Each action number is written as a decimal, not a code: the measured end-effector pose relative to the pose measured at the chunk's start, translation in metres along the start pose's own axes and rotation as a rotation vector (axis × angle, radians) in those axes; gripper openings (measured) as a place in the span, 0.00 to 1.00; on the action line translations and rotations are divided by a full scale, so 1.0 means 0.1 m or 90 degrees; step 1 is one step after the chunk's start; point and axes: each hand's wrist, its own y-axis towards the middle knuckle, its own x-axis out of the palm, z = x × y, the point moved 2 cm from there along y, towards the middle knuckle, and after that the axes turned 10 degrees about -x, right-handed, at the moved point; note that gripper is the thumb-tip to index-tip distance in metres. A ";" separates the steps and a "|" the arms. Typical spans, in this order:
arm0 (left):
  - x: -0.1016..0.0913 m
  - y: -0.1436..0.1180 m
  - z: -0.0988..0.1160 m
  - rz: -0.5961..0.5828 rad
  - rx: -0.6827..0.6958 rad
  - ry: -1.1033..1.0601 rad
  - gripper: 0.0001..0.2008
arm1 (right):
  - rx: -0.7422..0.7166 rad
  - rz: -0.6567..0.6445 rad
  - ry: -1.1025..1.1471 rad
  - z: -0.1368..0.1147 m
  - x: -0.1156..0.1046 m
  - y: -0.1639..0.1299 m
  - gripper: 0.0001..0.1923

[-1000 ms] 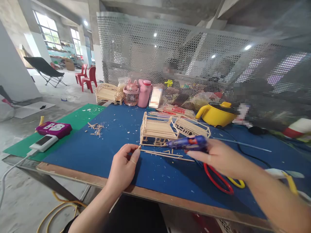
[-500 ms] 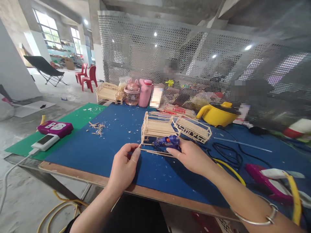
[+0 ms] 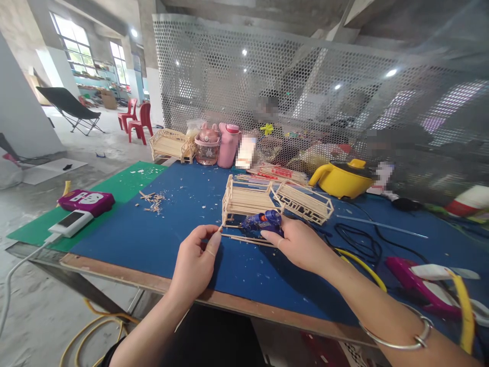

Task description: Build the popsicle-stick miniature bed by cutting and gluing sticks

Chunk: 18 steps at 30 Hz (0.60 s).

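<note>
- The left hand point(image 3: 194, 262) is nearest the camera, over the blue mat point(image 3: 153, 239), with thumb and fingers pinched on the near end of a thin stick point(image 3: 244, 238).
- The stick lies flat on the mat and runs rightward from the left hand to the right hand.
- The right hand point(image 3: 301, 247) is curled round a blue glue gun point(image 3: 263, 221), whose nozzle points left, down at the stick.
- A metal bangle point(image 3: 401, 341) sits on the right wrist.
- Just behind the gun stands a small stick frame point(image 3: 244, 200), and a second frame point(image 3: 305, 203) leans against its right side.
- Right of the hands lie black cables point(image 3: 357, 242) and a pink tool point(image 3: 416, 285).
- On the left, on the green mat point(image 3: 126, 186), are a purple power strip point(image 3: 86, 200) and a white device point(image 3: 71, 223).
- Wood chips point(image 3: 153, 200) lie scattered on the blue mat's left part.
- Farther back sit a yellow kettle point(image 3: 340, 179), a pink bottle point(image 3: 228, 146) and another frame point(image 3: 170, 145).
- Behind them a perforated metal screen point(image 3: 229, 76) stands.
</note>
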 end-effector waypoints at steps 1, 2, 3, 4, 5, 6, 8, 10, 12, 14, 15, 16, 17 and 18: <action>0.00 0.00 0.00 0.000 0.000 -0.002 0.14 | 0.003 -0.001 -0.002 0.00 0.00 0.00 0.13; 0.00 0.00 -0.01 0.000 0.000 -0.003 0.14 | 0.006 -0.002 -0.003 0.01 0.00 0.00 0.13; 0.00 0.01 -0.01 -0.001 0.001 -0.003 0.13 | 0.007 -0.004 -0.004 0.02 0.00 0.00 0.13; 0.00 0.00 -0.01 -0.001 0.002 -0.001 0.13 | 0.008 -0.004 -0.004 0.02 0.00 0.00 0.13; -0.01 0.00 -0.01 -0.002 0.002 0.001 0.14 | 0.008 -0.004 -0.004 0.03 0.00 0.00 0.13; -0.01 0.00 -0.01 -0.003 0.002 0.005 0.14 | 0.007 -0.002 -0.003 0.03 0.00 -0.01 0.13; -0.01 0.00 0.00 -0.004 0.000 0.010 0.14 | 0.006 0.005 0.001 0.03 0.00 -0.01 0.14; 0.00 0.00 0.01 -0.004 -0.001 0.012 0.14 | 0.004 0.011 0.009 0.02 -0.02 -0.02 0.14; 0.00 0.00 0.02 -0.003 0.002 0.013 0.14 | -0.012 0.019 0.021 0.01 -0.08 -0.06 0.15; 0.01 0.00 0.01 -0.003 0.006 0.013 0.14 | -0.032 0.049 0.028 0.04 -0.19 -0.12 0.15; 0.01 0.00 0.01 -0.003 0.007 0.014 0.14 | -0.040 0.073 0.025 0.07 -0.26 -0.16 0.15; 0.01 0.00 0.00 -0.005 0.008 0.015 0.13 | -0.037 0.104 0.015 0.13 -0.34 -0.20 0.16; 0.01 0.01 -0.01 -0.006 0.008 0.016 0.13 | -0.030 0.135 0.000 0.20 -0.41 -0.24 0.16; 0.02 0.01 -0.01 -0.007 0.007 0.018 0.13 | -0.013 0.165 -0.020 0.30 -0.49 -0.27 0.17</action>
